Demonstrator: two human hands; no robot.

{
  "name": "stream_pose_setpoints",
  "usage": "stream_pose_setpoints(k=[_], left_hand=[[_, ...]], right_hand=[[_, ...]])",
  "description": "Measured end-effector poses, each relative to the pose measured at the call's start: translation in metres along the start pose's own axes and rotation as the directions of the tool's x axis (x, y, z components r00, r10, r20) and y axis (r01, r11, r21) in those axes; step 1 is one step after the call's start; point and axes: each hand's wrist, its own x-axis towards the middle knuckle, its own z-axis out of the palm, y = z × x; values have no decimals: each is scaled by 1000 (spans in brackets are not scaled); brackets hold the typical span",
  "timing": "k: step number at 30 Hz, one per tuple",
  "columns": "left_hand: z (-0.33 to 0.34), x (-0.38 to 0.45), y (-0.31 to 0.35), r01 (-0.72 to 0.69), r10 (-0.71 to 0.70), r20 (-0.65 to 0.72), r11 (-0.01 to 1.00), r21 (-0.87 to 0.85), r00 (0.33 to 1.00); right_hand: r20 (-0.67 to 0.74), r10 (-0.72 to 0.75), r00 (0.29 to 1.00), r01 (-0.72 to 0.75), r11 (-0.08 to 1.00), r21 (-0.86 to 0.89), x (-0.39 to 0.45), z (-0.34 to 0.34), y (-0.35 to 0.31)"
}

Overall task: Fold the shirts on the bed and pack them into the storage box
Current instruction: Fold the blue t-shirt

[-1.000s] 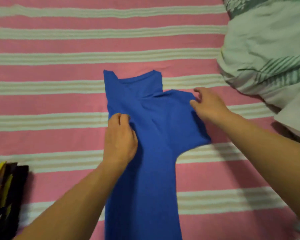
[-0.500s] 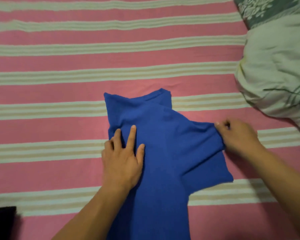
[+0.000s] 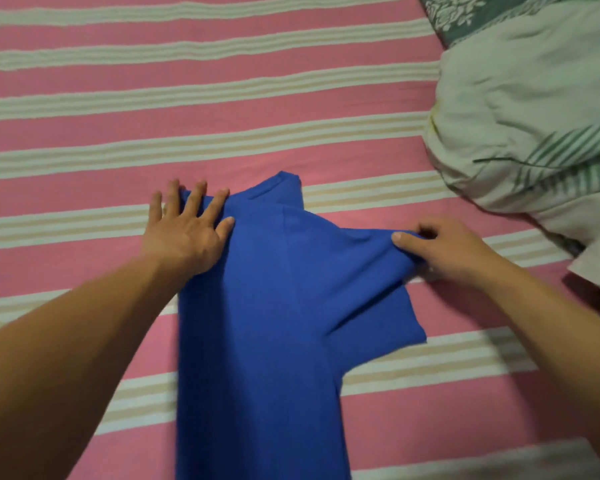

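Blue shirt: flat left hand presses its left edge, right hand apparently pinches the sleeve edge.

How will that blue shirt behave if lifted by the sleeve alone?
Probably floppy: the blue shirt lies flat against the striped bedsheet and bunches where the right hand pinches its sleeve. Likely light, since a pinch gathers it. Folds may well slip open without the left hand pressing the other edge.
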Motion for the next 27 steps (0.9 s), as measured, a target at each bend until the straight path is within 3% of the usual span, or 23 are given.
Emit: stream_pose_setpoints(k=[2,4,7,9,11,13,17,20,22,24,27], left_hand=[[-16,-20,18,-31,20,-177,998,-60,984],[-32,-49,52,-169,84,-357,963,-212,930],[-51,-72,107,-372,212,-376,823,-429,902],[-69,-64,142,-448,327,-317,752,-484,890],[-85,-40,173,-487,450,-196,736,-471,871],[-93,-14,201,-517,575,-15,724,-457,818],[-100,8,229,-656,705,218,708,-262,675],[-104,15,235,-660,701,284,713,-237,655],[-100,20,230,-563,695,272,707,-428,666],[-98,16,221,-359,686,236,604,-712,688],[-111,0,201,-186,679,177,426,-885,713]], right_hand=[[-3,-2,1000,2,994,108,-4,11,-5],[-52,19,998,-11,989,149,-9,21,-10],[-359,64,931,-61,998,18,-27,22,-11],[-414,196,889,-199,979,37,-64,26,-5],[-294,250,922,-300,944,-137,-103,45,6],[-215,206,955,-265,917,-299,-121,63,17],[-161,243,956,-275,937,-217,-119,58,25],[-170,263,950,-279,957,-76,-139,55,36],[-204,211,956,-226,973,-55,-155,60,43],[-236,125,964,-150,984,-91,-164,69,54],[-270,39,962,-43,999,-8,-166,77,59]])
